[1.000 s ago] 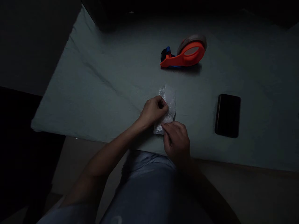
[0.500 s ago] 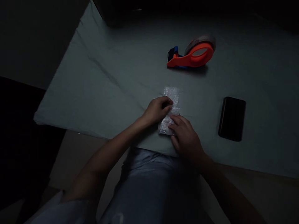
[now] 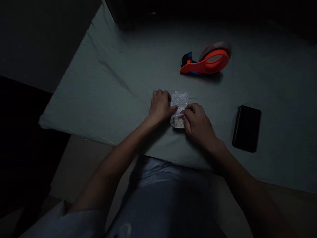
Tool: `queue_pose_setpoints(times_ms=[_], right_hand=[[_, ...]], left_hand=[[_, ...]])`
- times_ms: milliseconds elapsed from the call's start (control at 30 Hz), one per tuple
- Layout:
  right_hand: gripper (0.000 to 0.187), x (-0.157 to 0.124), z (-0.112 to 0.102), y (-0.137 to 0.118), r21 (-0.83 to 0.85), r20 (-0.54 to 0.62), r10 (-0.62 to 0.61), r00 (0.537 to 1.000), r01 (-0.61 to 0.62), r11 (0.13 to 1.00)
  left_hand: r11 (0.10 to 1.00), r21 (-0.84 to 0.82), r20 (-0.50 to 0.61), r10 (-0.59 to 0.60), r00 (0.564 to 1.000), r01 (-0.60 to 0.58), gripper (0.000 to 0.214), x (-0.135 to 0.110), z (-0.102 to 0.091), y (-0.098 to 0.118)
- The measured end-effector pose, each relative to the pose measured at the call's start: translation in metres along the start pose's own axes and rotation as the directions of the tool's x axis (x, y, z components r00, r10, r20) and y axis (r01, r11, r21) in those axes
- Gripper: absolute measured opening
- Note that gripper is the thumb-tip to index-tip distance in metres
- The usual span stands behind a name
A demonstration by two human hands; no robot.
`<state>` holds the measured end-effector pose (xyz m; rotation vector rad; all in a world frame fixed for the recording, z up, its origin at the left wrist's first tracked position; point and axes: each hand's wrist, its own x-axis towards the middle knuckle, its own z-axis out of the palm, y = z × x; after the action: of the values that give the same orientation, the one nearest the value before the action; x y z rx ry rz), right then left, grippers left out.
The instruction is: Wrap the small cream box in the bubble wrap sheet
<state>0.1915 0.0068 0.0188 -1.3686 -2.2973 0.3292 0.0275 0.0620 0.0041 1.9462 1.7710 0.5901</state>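
Folding of a clear bubble wrap strip (image 3: 180,98) on a cloth-covered table (image 3: 138,76), as seen from the head camera. The near part of the strip, laid out long and flat half a second ago, has been turned up and away from the body, so that its outline is shortened and a thicker bundle (image 3: 177,121) is formed at the near end. The fold is pinched by the right hand (image 3: 199,122), its fingertips closed on the wrap at the bundle's right side. The left hand (image 3: 159,104) has been shifted to the strip's left edge; it is left unclosed, the thumb laid at the wrap and the bent fingers rested apart from it on the cloth. By this change the wrapping may be judged partly done, since the far part is still left flat beyond the bundle. (What is enclosed, if anything, cannot be told in the dim light.) An orange tape dispenser (image 3: 211,64) is left untouched beyond the strip, and a black rectangular case (image 3: 247,129) is placed well apart to the right.
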Motion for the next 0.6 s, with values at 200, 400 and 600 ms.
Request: queue_pose_setpoints(times_ms=[200, 400, 600], right_hand=[[0.016, 0.012, 0.007, 0.005, -0.011, 0.006, 0.001, 1.0, -0.001, 1.0], [0.031, -0.008, -0.002, 0.002, 0.063, 0.043, -0.086, 0.995, 0.083, 0.995], [0.048, -0.022, -0.009, 0.009, 0.078, 0.088, -0.108, 0.99, 0.101, 0.992]], left_hand=[[0.999, -0.039, -0.017, -0.022, 1.0, 0.022, 0.032, 0.013, 0.006, -0.004], [0.976, -0.219, 0.092, 0.022, 0.996, -0.002, 0.017, 0.015, 0.004, 0.001], [0.703, -0.697, 0.278, 0.083, 0.957, 0.142, 0.015, -0.004, -0.004, 0.009]])
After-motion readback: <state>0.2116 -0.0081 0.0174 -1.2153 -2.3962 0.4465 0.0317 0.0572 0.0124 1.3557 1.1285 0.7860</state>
